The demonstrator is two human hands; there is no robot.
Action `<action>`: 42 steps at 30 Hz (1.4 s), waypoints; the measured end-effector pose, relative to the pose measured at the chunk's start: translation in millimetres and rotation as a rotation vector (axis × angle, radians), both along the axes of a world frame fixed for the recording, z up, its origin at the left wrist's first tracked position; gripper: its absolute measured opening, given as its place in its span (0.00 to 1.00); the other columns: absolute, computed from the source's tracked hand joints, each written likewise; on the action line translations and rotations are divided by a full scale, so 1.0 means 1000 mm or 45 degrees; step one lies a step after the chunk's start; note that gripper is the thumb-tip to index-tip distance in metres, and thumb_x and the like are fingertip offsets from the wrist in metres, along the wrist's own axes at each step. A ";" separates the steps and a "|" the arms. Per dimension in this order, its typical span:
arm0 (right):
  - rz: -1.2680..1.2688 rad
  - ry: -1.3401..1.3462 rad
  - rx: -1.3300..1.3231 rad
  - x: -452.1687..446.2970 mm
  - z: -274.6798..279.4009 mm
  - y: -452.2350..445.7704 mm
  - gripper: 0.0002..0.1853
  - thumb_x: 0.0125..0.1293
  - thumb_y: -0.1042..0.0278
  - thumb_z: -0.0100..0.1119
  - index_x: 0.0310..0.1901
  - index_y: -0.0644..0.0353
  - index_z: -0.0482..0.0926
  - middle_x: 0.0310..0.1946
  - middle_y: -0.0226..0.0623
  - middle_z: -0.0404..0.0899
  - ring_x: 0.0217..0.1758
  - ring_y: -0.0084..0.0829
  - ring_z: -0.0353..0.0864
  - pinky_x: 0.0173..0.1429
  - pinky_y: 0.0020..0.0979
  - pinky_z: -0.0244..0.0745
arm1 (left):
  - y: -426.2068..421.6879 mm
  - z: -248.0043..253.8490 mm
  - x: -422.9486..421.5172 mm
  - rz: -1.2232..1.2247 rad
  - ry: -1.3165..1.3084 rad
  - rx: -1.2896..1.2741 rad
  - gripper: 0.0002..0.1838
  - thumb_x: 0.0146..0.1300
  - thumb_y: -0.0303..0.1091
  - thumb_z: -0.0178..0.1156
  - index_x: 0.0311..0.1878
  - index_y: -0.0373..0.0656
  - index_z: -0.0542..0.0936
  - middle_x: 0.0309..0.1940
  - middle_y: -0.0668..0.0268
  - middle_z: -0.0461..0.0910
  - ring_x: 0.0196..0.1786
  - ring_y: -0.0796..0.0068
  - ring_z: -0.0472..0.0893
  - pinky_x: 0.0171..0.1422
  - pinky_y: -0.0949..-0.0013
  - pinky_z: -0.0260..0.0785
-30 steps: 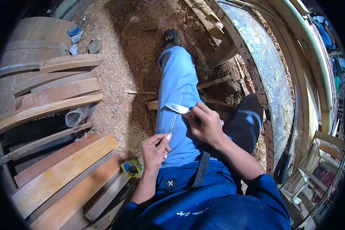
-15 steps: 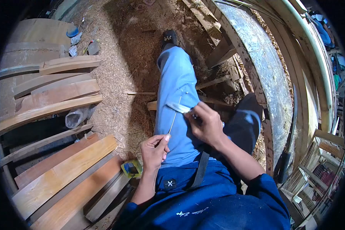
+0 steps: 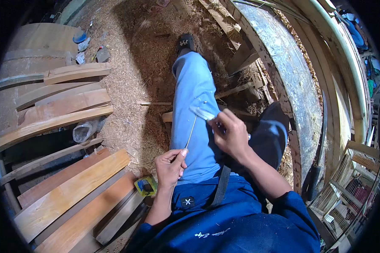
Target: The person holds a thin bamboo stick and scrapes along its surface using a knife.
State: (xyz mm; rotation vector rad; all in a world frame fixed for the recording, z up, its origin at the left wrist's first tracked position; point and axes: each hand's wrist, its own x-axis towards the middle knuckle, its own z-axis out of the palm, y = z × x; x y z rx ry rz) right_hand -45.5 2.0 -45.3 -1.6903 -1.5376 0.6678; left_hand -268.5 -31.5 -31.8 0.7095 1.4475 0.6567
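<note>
Over the blue-clad leg [image 3: 190, 90], my left hand [image 3: 171, 166] pinches a thin strip [image 3: 191, 134] that points up and away from me. My right hand [image 3: 230, 133] is closed around the handle of a knife, mostly hidden by the fingers. The pale, shiny blade [image 3: 202, 113] reaches left from the fist, close to the strip's far end. Whether blade and strip touch is hard to tell. A few small light bits lie on the trouser leg beyond the blade.
Wooden boards [image 3: 74, 189] lie at the left, with a yellow packet [image 3: 146, 186] beside them. A long worn plank [image 3: 283, 55] curves along the right, near a dark-handled blade [image 3: 312, 183] and a slatted frame [image 3: 346, 194]. Shavings cover the floor [image 3: 126, 84].
The knife blade has tilted and shifted slightly right, no longer crossing over the strip as before. My right hand has turned a little; my left hand has barely moved.
</note>
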 end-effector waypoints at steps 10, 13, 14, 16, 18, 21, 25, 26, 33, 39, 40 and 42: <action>0.077 0.059 0.020 -0.012 0.008 -0.019 0.08 0.59 0.75 0.71 0.31 0.62 0.78 0.28 0.42 0.73 0.25 0.46 0.77 0.28 0.41 0.70 | 0.001 -0.001 0.002 -0.015 -0.012 0.029 0.10 0.68 0.32 0.67 0.40 0.33 0.87 0.17 0.67 0.78 0.13 0.87 0.68 0.15 0.80 0.54; -0.004 0.050 -0.059 -0.003 0.003 -0.008 0.08 0.62 0.68 0.68 0.32 0.60 0.77 0.31 0.42 0.75 0.29 0.52 0.80 0.30 0.48 0.74 | 0.002 0.000 0.003 -0.023 -0.001 0.010 0.10 0.68 0.33 0.68 0.40 0.33 0.87 0.17 0.67 0.78 0.12 0.87 0.68 0.15 0.79 0.55; 0.028 0.035 -0.025 -0.004 0.001 -0.010 0.08 0.62 0.68 0.68 0.32 0.59 0.77 0.31 0.42 0.75 0.29 0.52 0.80 0.30 0.48 0.74 | 0.002 0.000 0.003 -0.024 -0.002 0.013 0.10 0.68 0.33 0.68 0.40 0.33 0.87 0.17 0.67 0.78 0.12 0.87 0.68 0.15 0.79 0.55; 0.109 0.012 0.003 -0.006 0.003 -0.017 0.08 0.62 0.68 0.68 0.32 0.59 0.77 0.31 0.42 0.75 0.28 0.52 0.80 0.30 0.48 0.74 | 0.003 0.001 0.003 -0.023 0.007 -0.001 0.11 0.68 0.34 0.68 0.40 0.33 0.87 0.17 0.67 0.78 0.12 0.87 0.67 0.16 0.79 0.55; 0.134 0.033 0.016 -0.005 0.004 -0.019 0.09 0.63 0.68 0.68 0.32 0.60 0.76 0.30 0.42 0.74 0.28 0.51 0.80 0.29 0.48 0.74 | 0.003 0.002 0.002 -0.024 0.009 -0.004 0.11 0.68 0.34 0.68 0.40 0.33 0.87 0.17 0.67 0.78 0.12 0.87 0.67 0.16 0.79 0.55; -0.053 0.064 -0.042 0.002 -0.003 -0.010 0.09 0.62 0.69 0.68 0.31 0.59 0.76 0.31 0.41 0.74 0.28 0.51 0.80 0.29 0.48 0.74 | 0.003 0.003 0.005 -0.023 0.007 0.002 0.11 0.68 0.34 0.68 0.40 0.33 0.87 0.17 0.67 0.78 0.12 0.87 0.67 0.16 0.80 0.54; 0.088 0.023 -0.007 -0.006 0.003 -0.021 0.10 0.62 0.69 0.68 0.30 0.61 0.76 0.30 0.42 0.74 0.28 0.50 0.80 0.29 0.47 0.74 | 0.002 0.002 0.003 -0.031 0.003 0.005 0.11 0.68 0.34 0.68 0.40 0.33 0.87 0.17 0.67 0.78 0.12 0.87 0.67 0.16 0.80 0.54; 0.082 0.020 -0.007 -0.005 0.003 -0.019 0.10 0.62 0.69 0.68 0.30 0.61 0.76 0.30 0.42 0.74 0.28 0.50 0.80 0.29 0.47 0.74 | 0.002 0.001 0.003 -0.036 0.000 0.005 0.11 0.68 0.34 0.68 0.40 0.33 0.87 0.17 0.67 0.78 0.12 0.87 0.67 0.16 0.80 0.54; 0.061 0.039 -0.010 -0.004 0.000 -0.018 0.09 0.62 0.68 0.68 0.32 0.59 0.77 0.30 0.41 0.74 0.28 0.51 0.80 0.30 0.48 0.73 | 0.000 -0.001 0.001 -0.021 -0.002 0.027 0.11 0.67 0.33 0.68 0.39 0.32 0.87 0.17 0.67 0.78 0.13 0.87 0.67 0.16 0.80 0.54; 0.061 0.035 -0.013 -0.006 -0.001 -0.021 0.08 0.63 0.67 0.68 0.32 0.59 0.78 0.31 0.41 0.75 0.28 0.51 0.81 0.31 0.49 0.74 | -0.001 -0.002 0.001 -0.026 0.001 0.025 0.10 0.68 0.33 0.68 0.39 0.32 0.87 0.16 0.67 0.78 0.13 0.87 0.67 0.16 0.80 0.54; 0.031 0.040 -0.040 -0.004 0.000 -0.020 0.08 0.63 0.67 0.67 0.32 0.59 0.77 0.31 0.42 0.74 0.29 0.52 0.80 0.31 0.48 0.74 | 0.000 -0.002 0.001 -0.018 0.004 0.021 0.10 0.68 0.32 0.68 0.39 0.32 0.87 0.16 0.67 0.78 0.13 0.87 0.67 0.16 0.79 0.54; -0.047 0.052 -0.016 -0.002 -0.001 -0.012 0.08 0.61 0.71 0.69 0.32 0.61 0.78 0.29 0.42 0.73 0.26 0.47 0.79 0.30 0.43 0.72 | 0.001 -0.001 0.003 -0.024 -0.002 0.019 0.10 0.68 0.32 0.68 0.39 0.32 0.86 0.16 0.67 0.78 0.13 0.87 0.67 0.16 0.79 0.54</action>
